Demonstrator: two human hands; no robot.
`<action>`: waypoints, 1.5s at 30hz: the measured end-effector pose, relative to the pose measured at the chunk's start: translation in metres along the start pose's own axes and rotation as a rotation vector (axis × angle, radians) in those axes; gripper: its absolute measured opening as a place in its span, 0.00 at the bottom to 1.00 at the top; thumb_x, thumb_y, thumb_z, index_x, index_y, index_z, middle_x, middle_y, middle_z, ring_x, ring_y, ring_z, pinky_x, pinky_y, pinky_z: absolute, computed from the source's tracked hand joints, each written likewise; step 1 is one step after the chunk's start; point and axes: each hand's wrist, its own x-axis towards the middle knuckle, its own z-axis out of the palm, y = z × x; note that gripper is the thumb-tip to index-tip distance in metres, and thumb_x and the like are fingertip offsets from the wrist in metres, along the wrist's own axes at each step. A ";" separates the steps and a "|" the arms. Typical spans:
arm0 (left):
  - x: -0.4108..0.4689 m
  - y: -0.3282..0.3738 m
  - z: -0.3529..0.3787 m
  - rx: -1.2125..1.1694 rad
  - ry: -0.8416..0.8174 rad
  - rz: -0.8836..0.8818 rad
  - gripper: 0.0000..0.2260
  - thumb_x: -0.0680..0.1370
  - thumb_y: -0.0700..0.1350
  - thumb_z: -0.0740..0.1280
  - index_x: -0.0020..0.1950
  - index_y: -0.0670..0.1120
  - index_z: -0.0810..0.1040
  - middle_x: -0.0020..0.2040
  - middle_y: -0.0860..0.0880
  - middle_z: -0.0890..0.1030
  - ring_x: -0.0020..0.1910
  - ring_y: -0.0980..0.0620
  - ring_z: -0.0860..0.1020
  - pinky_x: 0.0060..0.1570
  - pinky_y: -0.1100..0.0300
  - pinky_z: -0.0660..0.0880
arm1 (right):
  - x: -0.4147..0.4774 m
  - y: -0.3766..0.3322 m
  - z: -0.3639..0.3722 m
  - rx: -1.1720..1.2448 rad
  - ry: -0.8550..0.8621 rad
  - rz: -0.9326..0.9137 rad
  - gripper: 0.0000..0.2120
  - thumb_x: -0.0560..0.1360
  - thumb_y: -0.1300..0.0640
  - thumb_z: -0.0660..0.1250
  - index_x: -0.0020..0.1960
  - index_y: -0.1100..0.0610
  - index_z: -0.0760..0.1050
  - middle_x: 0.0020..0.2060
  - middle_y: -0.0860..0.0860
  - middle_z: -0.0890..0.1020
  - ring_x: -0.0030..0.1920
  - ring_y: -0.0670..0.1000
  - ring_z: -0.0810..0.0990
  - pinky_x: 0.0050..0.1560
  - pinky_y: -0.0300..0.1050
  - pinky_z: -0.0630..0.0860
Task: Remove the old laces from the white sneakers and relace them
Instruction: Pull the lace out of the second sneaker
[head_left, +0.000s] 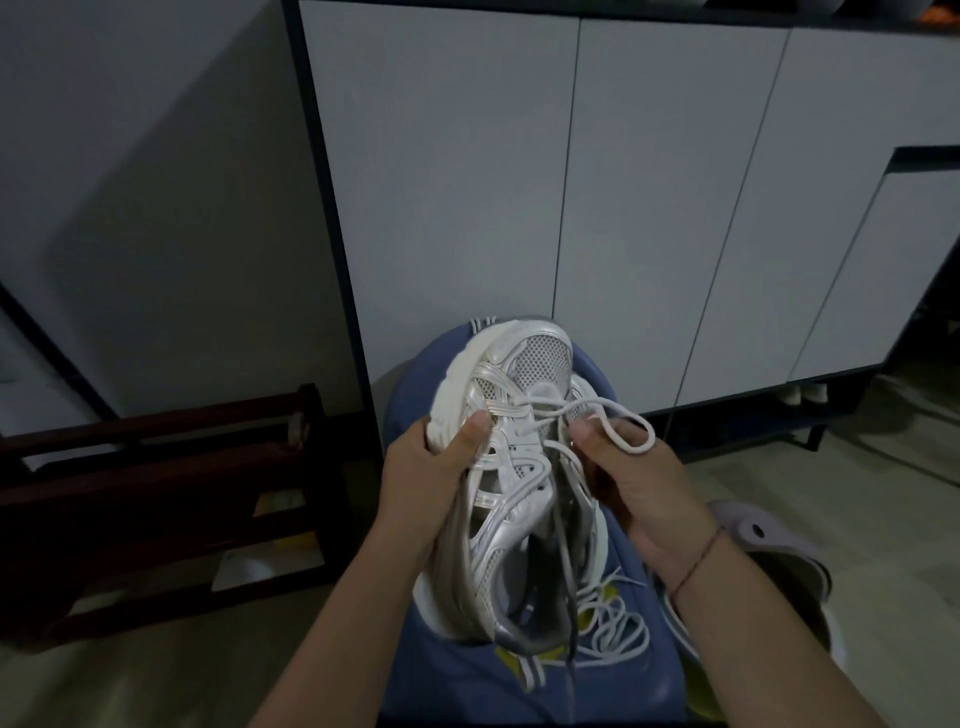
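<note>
Here the white sneaker (511, 467) is held lengthwise on the lap, toe pointing away and heel toward the body. Its sole edge is gripped by the curled fingers of the left hand (428, 467). A loop of lace (621, 423) is pinched by the right hand (641, 483), just beside the eyelets.

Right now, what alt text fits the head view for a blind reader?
A left hand grips a white sneaker by its sole while the right hand holds a loop of white lace; white cabinet doors stand behind.
</note>
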 end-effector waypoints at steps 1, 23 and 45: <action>0.000 0.000 0.000 0.001 -0.001 0.001 0.12 0.73 0.53 0.73 0.49 0.46 0.81 0.42 0.50 0.87 0.44 0.49 0.85 0.48 0.51 0.82 | 0.000 0.000 0.001 0.018 0.002 0.034 0.08 0.73 0.65 0.67 0.37 0.59 0.79 0.30 0.51 0.82 0.33 0.49 0.79 0.36 0.40 0.79; 0.001 0.000 0.000 -0.003 0.023 0.005 0.12 0.73 0.53 0.73 0.50 0.46 0.81 0.41 0.52 0.86 0.42 0.52 0.85 0.42 0.57 0.81 | 0.000 0.002 0.001 0.061 -0.028 0.073 0.05 0.66 0.58 0.70 0.40 0.59 0.80 0.34 0.52 0.83 0.35 0.48 0.81 0.39 0.40 0.79; 0.002 -0.002 0.000 0.006 0.013 0.001 0.13 0.73 0.53 0.74 0.49 0.46 0.81 0.43 0.50 0.86 0.44 0.49 0.85 0.48 0.50 0.82 | 0.001 0.001 0.001 -0.111 0.080 -0.037 0.04 0.75 0.63 0.66 0.41 0.59 0.78 0.31 0.50 0.82 0.32 0.46 0.80 0.35 0.37 0.77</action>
